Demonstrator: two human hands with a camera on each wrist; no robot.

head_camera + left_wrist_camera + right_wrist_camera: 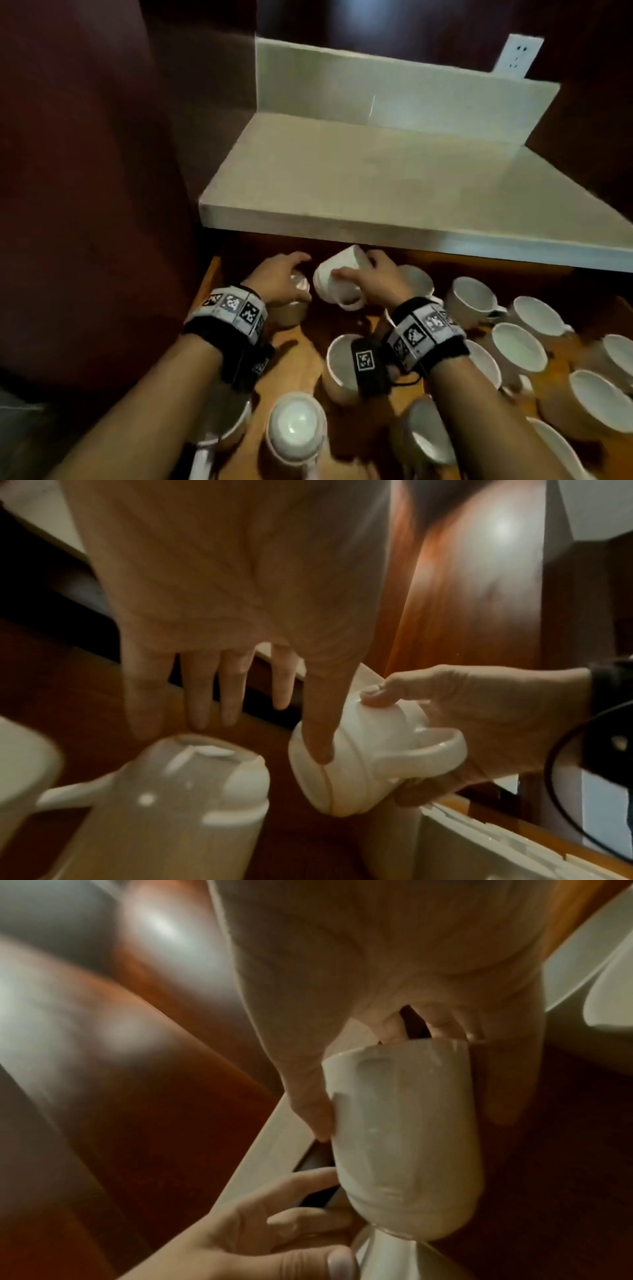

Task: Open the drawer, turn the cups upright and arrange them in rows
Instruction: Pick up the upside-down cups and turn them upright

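White cup tilted, gripped by right hand; left hand spread over inverted cup.

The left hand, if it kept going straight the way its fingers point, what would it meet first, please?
Probably the upside-down cup just below the fingertips of the left hand; beyond it lies the dark back of the drawer. Depth is unclear.

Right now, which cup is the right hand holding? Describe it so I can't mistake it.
Start at the pale countertop; the open wooden drawer lies under its front edge. At the drawer's back, the right hand grips a white cup, the only one lifted and tipped on its side.
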